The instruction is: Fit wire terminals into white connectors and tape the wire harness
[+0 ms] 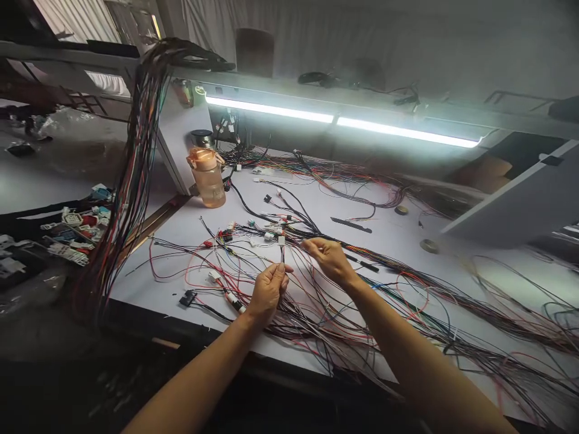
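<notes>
My left hand (268, 290) is closed in a pinch around thin dark wires just below a white plug connector (281, 240), which points up and away from me. To its right and slightly farther off, my right hand (332, 260) has thumb and fingers pressed together near the connector. Whatever lies between those right fingertips is too small to make out. Loose red, black and white wires (316, 325) run under both hands. Beyond them lies a cluster of small white, red and black connectors (269, 236). A black connector (187, 298) rests near the front edge, left of my left hand.
A peach-coloured bottle (208, 184) stands at the back left. A thick wire bundle (145, 132) hangs from the shelf on the left, beside piled connectors (81, 229). Tape rolls (429, 246) and a dark flat tool (351, 225) lie to the right. A lit tube lamp (271, 110) spans the back.
</notes>
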Tool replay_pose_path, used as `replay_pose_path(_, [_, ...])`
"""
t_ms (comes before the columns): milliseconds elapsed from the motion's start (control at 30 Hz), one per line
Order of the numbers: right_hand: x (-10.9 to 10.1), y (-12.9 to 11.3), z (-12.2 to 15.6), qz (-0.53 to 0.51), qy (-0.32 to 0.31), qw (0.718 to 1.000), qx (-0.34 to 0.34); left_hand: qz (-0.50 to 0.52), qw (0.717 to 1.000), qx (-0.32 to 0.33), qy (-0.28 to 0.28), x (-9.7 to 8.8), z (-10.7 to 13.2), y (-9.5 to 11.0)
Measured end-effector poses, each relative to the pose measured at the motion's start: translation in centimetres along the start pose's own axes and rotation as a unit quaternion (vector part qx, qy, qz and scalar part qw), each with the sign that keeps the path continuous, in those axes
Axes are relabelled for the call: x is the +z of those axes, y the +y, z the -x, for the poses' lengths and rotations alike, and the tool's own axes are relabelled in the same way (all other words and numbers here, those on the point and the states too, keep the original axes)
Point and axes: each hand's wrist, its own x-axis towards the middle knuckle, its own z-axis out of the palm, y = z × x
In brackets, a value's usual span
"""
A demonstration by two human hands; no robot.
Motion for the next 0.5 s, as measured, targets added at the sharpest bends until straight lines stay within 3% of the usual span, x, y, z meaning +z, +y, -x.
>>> replay_pose_path(133, [-2.2,2.7,-0.5,0.117,0.040,0.991,0.048,0.013,1.000,-0.009,-0.001,0.1,0.1,0.3])
replay_pose_path(267, [-1.3,3.6,-0.9,0.190,0.013,0.980,0.052,0.009,1.000,0.001,-0.015,0.1,0.1,0.3])
replay_pose_path(367, [-1.0,3.8,-1.4,0.200,-0.015,0.979,0.044,0.006,1.000,0.008,-0.022,-0.1,0.1,0.1])
replay_pose_path(500, [-3.0,3.8,-1.2,0.162,-0.058,0.985,0.028,0.009,0.999,0.012,-0.038,-0.2,0.0,0.0])
